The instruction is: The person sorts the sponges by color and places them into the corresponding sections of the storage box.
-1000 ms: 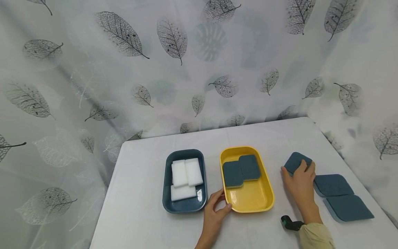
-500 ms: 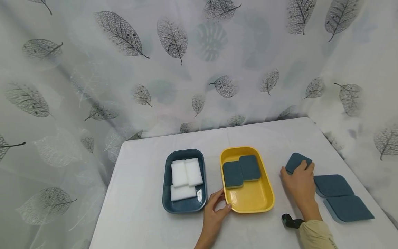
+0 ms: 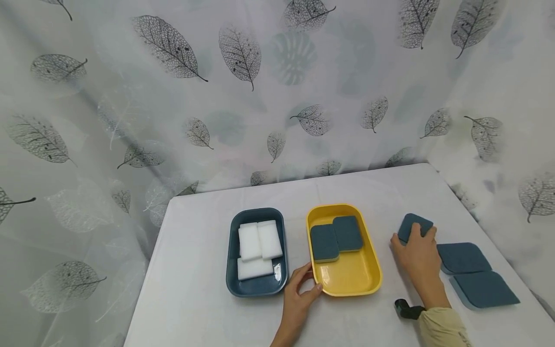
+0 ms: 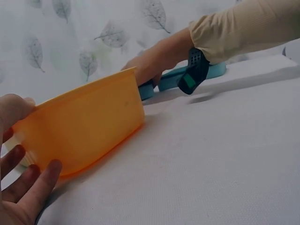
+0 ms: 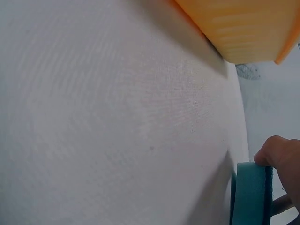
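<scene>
My left hand [image 3: 298, 299] holds the near left corner of a yellow plastic tray [image 3: 347, 288]. In the left wrist view, its thumb lies at the rim and its fingers spread against the outer wall. Two dark teal sponges [image 3: 325, 242] lie in the tray's far part. To the right, my right hand [image 3: 418, 258] grips another dark teal sponge [image 3: 409, 225], thumb at the left side and fingers over the top. The right wrist view shows this sponge [image 5: 251, 194] edge-on, lighter teal at the side, with the thumb on its edge.
A dark blue tray [image 3: 234, 284] with three white sponges [image 3: 256, 248] stands left of the yellow one. Two more teal sponges [image 3: 483, 289] lie beside my right wrist. A black wrist device [image 3: 407, 311] sticks out by the sleeve. A leaf-print curtain [image 3: 277, 96] hangs behind the table.
The fingers of my right hand have shifted slightly to the left over the sponge. My left hand and both trays stay where they were.
</scene>
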### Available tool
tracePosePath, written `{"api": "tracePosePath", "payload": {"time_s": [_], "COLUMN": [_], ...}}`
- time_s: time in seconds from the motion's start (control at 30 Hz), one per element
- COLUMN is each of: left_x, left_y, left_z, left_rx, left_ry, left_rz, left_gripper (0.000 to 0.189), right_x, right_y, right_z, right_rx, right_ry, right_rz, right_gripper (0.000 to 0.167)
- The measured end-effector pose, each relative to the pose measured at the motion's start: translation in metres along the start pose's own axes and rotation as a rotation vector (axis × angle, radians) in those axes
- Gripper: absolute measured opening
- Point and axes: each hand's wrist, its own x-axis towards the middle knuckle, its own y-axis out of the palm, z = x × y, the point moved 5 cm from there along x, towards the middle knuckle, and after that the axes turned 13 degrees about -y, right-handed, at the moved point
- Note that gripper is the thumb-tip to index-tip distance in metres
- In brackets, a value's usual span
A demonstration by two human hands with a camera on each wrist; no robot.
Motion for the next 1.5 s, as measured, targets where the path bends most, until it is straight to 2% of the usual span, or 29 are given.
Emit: {"api": "tracePosePath", "payload": {"time_s": [0.2,0.43,0.53,0.8,1.03,1.27,1.5], "left_x": [-0.001,0.001,0.002,0.003,0.003,0.000,0.001], "left_y": [-0.001,-0.001,-0.001,-0.001,0.000,-0.001,-0.001], "left_z": [-0.001,0.000,-0.001,-0.001,-0.002,0.001,0.002], "left_rx": [0.004,0.008,0.005,-0.001,0.005,0.011,0.012], "left_ry": [-0.005,0.010,0.005,0.052,0.049,0.022,-0.017], "left_rz": [0.005,0.011,0.009,0.020,0.024,0.013,0.002], "left_gripper": [0.058,0.058,0.059,0.058,0.058,0.058,0.058], "right_x": [-0.005,-0.015,-0.020,-0.038,-0.051,-0.062,-0.066], "right_y": [-0.002,-0.006,-0.010,-0.017,-0.018,-0.018,-0.013], "right_z": [-0.001,0.007,0.015,0.041,0.057,0.078,0.097], "right_rx": [0.085,0.182,0.211,0.264,0.288,0.330,0.322], "right_ry": [0.000,-0.051,-0.051,-0.049,-0.060,-0.205,-0.346], "right_rz": [-0.060,-0.165,-0.170,-0.165,-0.186,-0.249,-0.297], "right_gripper": [0.084,0.080,0.080,0.079,0.074,0.071,0.069]}}
